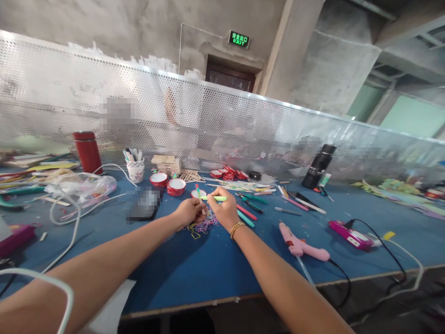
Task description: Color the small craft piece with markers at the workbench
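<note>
My left hand (187,212) pinches a small craft stick (198,189) upright, its upper end coloured red and green. Closed around a light green marker (219,198), my right hand (224,211) brings the marker's tip against or very near the stick. Below both hands lies a tangled pile of small coloured loops (205,226), pink, purple and yellow. Right beside my right hand are a red marker (247,212) and a teal marker (246,219). A round red-rimmed tin (195,193) sits just behind the stick, partly hidden.
A pink glue gun (302,246) with its cord lies at right, near a magenta power strip (351,235). At left are a phone (145,204), a cup of pens (135,169) and a red flask (87,152). A black bottle (319,167) stands by the perforated metal screen (222,125).
</note>
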Available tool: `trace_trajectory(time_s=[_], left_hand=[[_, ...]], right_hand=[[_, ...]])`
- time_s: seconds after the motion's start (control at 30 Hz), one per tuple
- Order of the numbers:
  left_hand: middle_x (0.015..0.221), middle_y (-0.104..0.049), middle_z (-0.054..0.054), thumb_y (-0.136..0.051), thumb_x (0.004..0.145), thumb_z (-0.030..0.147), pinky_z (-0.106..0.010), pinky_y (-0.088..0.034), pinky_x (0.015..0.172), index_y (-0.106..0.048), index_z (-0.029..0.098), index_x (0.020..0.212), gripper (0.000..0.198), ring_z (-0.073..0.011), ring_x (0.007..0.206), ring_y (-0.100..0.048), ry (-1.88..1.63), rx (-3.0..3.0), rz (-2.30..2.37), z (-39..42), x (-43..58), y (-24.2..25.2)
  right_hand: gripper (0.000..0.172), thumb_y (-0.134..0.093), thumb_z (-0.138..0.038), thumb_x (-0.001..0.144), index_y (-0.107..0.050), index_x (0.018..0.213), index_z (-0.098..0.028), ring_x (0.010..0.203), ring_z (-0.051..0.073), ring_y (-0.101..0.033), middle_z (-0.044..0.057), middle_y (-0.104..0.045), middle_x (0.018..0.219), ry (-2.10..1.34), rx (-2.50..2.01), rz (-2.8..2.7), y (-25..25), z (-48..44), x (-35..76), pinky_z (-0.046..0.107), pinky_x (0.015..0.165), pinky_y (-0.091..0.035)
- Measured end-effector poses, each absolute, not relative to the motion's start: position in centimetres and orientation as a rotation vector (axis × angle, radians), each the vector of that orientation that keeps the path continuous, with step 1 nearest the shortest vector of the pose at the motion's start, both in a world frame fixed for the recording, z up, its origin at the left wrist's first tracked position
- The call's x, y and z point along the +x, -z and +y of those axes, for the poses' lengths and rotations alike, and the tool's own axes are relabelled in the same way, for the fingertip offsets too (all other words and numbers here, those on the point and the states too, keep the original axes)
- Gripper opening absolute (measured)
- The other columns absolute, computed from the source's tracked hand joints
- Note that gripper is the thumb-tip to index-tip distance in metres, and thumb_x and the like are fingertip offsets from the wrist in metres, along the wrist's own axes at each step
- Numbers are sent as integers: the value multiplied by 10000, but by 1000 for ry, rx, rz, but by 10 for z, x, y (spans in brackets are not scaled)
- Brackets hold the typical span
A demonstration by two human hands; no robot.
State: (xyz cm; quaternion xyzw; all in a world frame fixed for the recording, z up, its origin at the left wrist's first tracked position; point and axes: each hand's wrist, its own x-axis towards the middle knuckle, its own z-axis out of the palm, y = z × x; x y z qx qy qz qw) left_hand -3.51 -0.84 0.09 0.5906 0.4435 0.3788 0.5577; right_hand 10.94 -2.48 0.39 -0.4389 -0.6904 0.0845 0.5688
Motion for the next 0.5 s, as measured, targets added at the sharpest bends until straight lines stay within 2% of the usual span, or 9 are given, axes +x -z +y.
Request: trace_trajectory(time_s=[0.5], left_hand=[[522,-571,15,-680,739,390,-218,-432,507,-565,137,659,289,-83,450,-514,-901,1382,1036,-8,-34,-1]], right_hand=[[162,-519,-295,827,-503,686,-218,596,137,-526,-30,-577,628,-147,-1038,-1591,-6,-25,113,242,605,-391]])
